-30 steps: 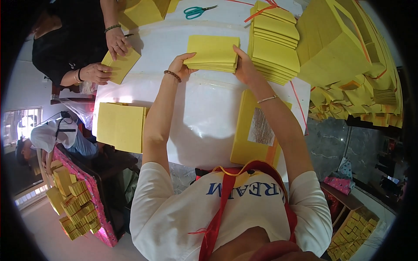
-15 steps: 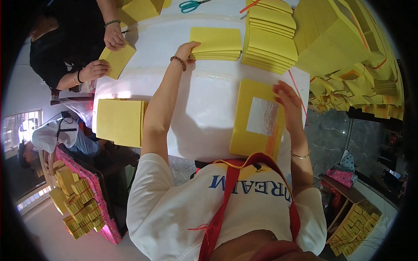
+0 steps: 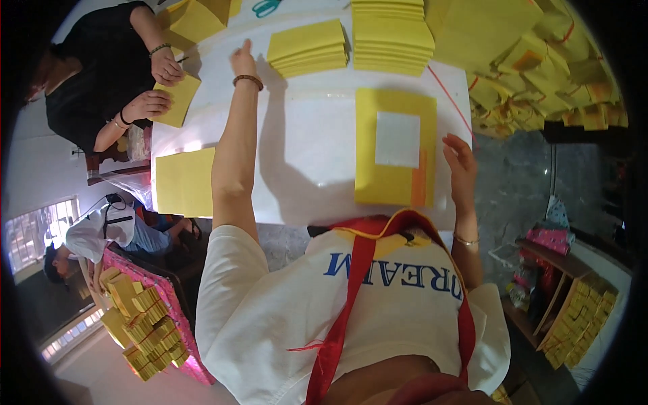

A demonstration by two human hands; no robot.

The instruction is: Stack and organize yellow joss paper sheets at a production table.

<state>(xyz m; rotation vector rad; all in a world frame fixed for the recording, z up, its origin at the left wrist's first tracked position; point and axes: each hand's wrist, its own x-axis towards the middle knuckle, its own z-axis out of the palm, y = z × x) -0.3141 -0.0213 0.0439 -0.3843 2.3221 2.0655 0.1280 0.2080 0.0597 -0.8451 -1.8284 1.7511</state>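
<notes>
My left hand [image 3: 243,63] reaches far across the white table [image 3: 304,148], holding nothing, fingers loosely apart, just left of a small stack of yellow sheets [image 3: 308,47]. My right hand [image 3: 462,164] is open near the table's right edge. It is beside a near pile of yellow sheets [image 3: 395,182], whose top sheet carries a silvery square [image 3: 397,139] and an orange strip [image 3: 419,179]. Whether the fingertips touch the pile I cannot tell.
A co-worker in black at the upper left holds a yellow sheet [image 3: 177,101] in both hands. Teal scissors [image 3: 266,7] lie at the far edge. Tall yellow stacks [image 3: 393,34] and tied bundles [image 3: 540,74] fill the far right. More yellow sheets [image 3: 183,181] lie at the left.
My left hand has come off the small far stack and moved left. My right hand pulled back from the far stacks to the near pile's right side.
</notes>
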